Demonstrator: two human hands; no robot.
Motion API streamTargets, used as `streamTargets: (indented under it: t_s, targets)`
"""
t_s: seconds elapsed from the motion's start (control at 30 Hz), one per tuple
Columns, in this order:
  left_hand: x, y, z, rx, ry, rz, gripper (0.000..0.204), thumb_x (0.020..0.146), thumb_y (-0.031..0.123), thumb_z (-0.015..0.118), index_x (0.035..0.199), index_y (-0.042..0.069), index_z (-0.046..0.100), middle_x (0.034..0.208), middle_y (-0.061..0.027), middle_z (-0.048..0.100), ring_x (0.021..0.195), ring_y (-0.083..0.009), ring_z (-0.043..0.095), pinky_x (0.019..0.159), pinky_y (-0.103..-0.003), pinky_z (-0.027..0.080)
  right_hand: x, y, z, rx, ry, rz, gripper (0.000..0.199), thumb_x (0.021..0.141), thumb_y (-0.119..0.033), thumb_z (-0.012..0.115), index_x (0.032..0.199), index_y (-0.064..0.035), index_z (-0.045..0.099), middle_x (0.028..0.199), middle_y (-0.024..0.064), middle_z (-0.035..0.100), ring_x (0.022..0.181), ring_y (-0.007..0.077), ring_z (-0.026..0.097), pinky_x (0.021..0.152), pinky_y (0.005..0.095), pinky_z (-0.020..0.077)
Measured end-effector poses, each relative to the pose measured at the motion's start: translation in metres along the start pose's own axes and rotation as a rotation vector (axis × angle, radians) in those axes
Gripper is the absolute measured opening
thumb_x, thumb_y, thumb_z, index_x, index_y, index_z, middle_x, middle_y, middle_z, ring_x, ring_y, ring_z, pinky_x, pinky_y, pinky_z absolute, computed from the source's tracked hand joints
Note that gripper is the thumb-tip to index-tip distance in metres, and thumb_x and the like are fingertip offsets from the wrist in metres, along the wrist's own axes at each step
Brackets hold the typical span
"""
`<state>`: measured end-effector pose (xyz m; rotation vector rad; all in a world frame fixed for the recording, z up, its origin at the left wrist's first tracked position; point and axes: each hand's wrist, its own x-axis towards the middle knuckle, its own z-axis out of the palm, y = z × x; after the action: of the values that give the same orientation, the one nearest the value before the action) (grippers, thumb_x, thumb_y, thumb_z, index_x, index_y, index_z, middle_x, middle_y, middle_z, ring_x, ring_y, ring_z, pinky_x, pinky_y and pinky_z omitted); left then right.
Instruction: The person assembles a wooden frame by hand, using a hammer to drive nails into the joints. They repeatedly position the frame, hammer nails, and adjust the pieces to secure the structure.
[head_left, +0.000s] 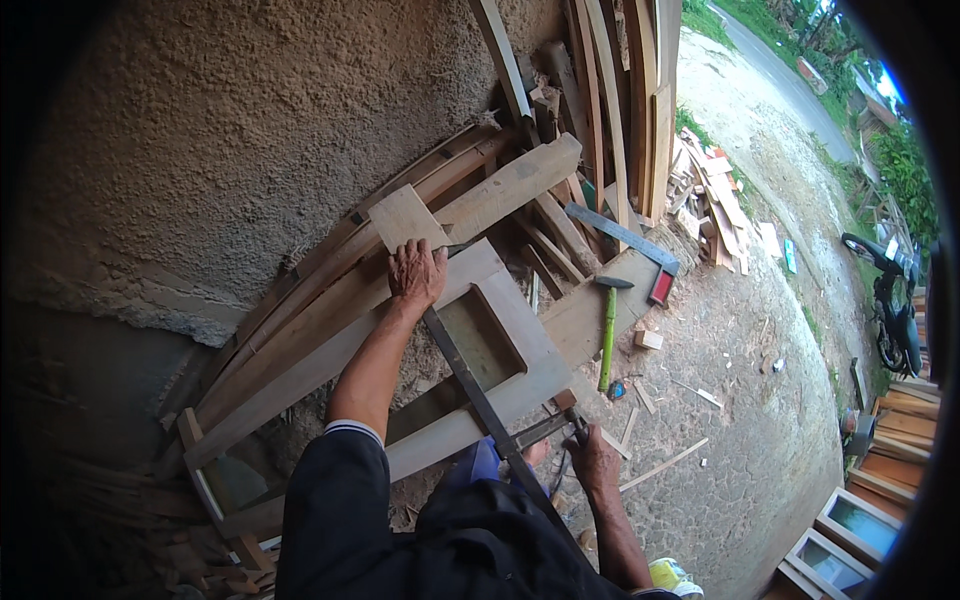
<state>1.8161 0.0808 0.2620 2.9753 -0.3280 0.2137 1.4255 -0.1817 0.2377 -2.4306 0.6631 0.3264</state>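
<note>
A long dark metal bar clamp (468, 380) lies across a pale wooden panelled frame (548, 365). My left hand (417, 272) is closed over the clamp's far end, its fingertips against a pale wooden block (405, 215). What lies under the palm is hidden. At the near side, my right hand (596, 463) is wrapped round the clamp's screw handle, most of which the fingers cover. A small brown wood piece (565, 399) sits by the clamp's near jaw, at the frame's edge.
A hammer with a green handle (608, 340) leans on a wide board (600, 315), near a try square (625, 238). A tape measure (616, 390) and offcuts lie on the ground. Timbers (600, 110) lean against a rough wall (250, 130). A motorcycle (893, 310) stands far right.
</note>
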Motion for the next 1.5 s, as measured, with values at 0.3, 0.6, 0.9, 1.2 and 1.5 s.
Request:
streamTargets:
  t_s: [0.3, 0.6, 0.9, 1.2, 1.5]
  targets:
    - [0.004, -0.003, -0.007, -0.014, -0.098, -0.024, 0.039, 0.103, 0.041, 0.043, 0.106, 0.006, 0.059, 0.106, -0.0169, 0.066, 0.107, -0.0348, 0.061, 0.09, -0.053, 0.048, 0.043, 0.023, -0.031, 0.75, -0.925, 0.201, 0.029, 0.089, -0.019, 0.076, 0.109, -0.0048, 0.06, 0.064, 0.005, 0.06, 0.05, 0.0192, 0.056, 0.049, 0.0347, 0.044]
    - [0.008, -0.006, -0.001, -0.017, -0.124, -0.05, 0.037, 0.103, 0.04, 0.044, 0.105, 0.006, 0.059, 0.104, -0.0182, 0.067, 0.103, -0.0363, 0.064, 0.09, -0.052, 0.047, 0.016, -0.005, 0.001, 0.121, -0.137, 0.002, 0.023, 0.09, -0.02, 0.073, 0.106, -0.0085, 0.062, 0.073, 0.0098, 0.068, 0.06, 0.0283, 0.066, 0.054, 0.0407, 0.0495]
    - [0.004, -0.002, -0.005, -0.019, -0.117, -0.055, 0.039, 0.103, 0.041, 0.043, 0.108, 0.006, 0.059, 0.104, -0.0181, 0.067, 0.104, -0.0357, 0.064, 0.091, -0.052, 0.047, 0.017, 0.0, -0.017, 0.379, -0.248, -0.064, 0.031, 0.089, -0.021, 0.074, 0.115, -0.0077, 0.062, 0.074, 0.0118, 0.068, 0.061, 0.0284, 0.066, 0.055, 0.041, 0.0498]
    - [0.006, -0.005, 0.0, 0.008, -0.112, -0.042, 0.04, 0.104, 0.042, 0.041, 0.107, 0.006, 0.059, 0.106, -0.0188, 0.066, 0.103, -0.0365, 0.064, 0.09, -0.052, 0.047, 0.037, 0.004, -0.02, 0.496, -0.725, 0.271, 0.016, 0.089, -0.016, 0.073, 0.099, -0.0084, 0.064, 0.06, 0.0015, 0.059, 0.045, 0.0164, 0.055, 0.041, 0.0338, 0.0406]
    - [0.005, 0.001, -0.007, 0.037, -0.159, -0.058, 0.041, 0.104, 0.043, 0.04, 0.111, 0.006, 0.057, 0.113, -0.0185, 0.066, 0.11, -0.0367, 0.062, 0.093, -0.053, 0.046, -0.004, -0.015, -0.009, 0.06, -0.004, 0.0, 0.036, 0.088, -0.028, 0.07, 0.116, -0.0086, 0.06, 0.085, 0.0222, 0.07, 0.082, 0.0446, 0.068, 0.071, 0.0533, 0.0526]
